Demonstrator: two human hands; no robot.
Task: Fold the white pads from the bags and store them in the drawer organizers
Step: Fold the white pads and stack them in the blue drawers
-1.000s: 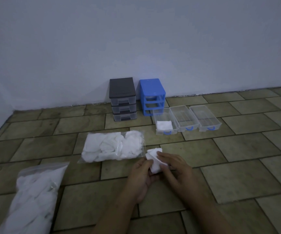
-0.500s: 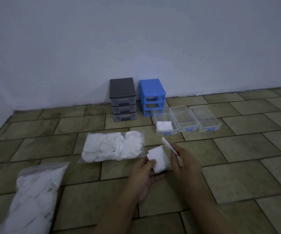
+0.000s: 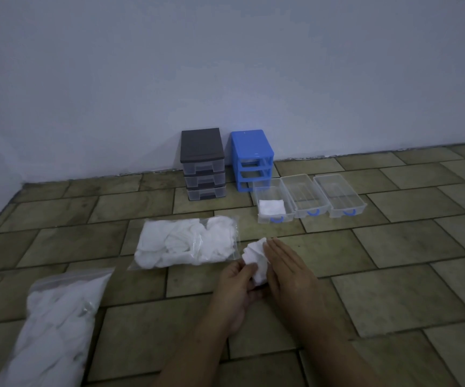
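A white pad (image 3: 256,261) is held just above the tiled floor between both hands. My left hand (image 3: 236,286) grips its lower left part with the thumb on top. My right hand (image 3: 287,268) lies flat with straight fingers against the pad's right side. A clear bag of white pads (image 3: 186,244) lies just left of the hands; a second bag (image 3: 55,328) lies at the lower left. Three clear drawers sit on the floor: the left drawer (image 3: 264,188) holds a folded pad (image 3: 271,207), the middle drawer (image 3: 303,196) and right drawer (image 3: 340,194) hold nothing.
A black drawer organizer (image 3: 203,163) with its drawers in and a blue organizer frame (image 3: 252,159) with its drawers out stand against the white wall. The floor is brown tile.
My right hand, which pinched a raised flap of the pad half a second ago, has laid the flap down and now lies flat against the pad. My left hand keeps its grip.
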